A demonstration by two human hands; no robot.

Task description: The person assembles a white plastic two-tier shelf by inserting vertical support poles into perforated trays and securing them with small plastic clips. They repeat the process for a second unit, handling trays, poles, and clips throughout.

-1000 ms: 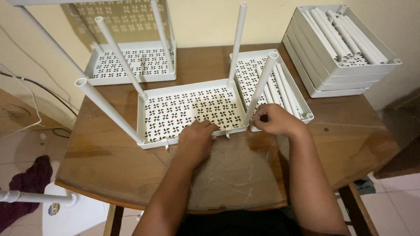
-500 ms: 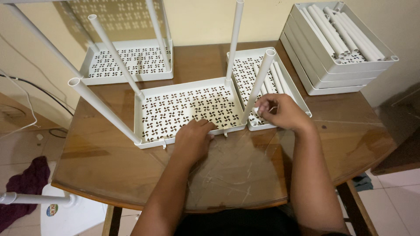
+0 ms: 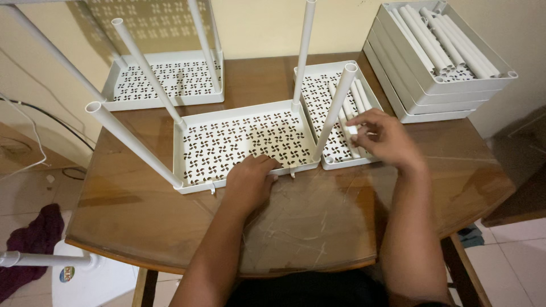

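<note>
A: What does the left hand rest on?
B: It lies palm down on the near rim of the white perforated shelf tray at the middle of the wooden table, fingers together and curled over the edge. Four white tubes stand up from the tray's corners.

A: And the right hand?
B: It is over the smaller tray just beside the first, fingers spread and bent onto the loose white tubes lying in it. Whether it has clamped one tube cannot be told.

A: What surrounds them?
B: A second tray with posts stands at the far left of the table. A stack of trays, its top one filled with tubes, sits at the far right corner. A dark red cloth lies on the floor to the left.
</note>
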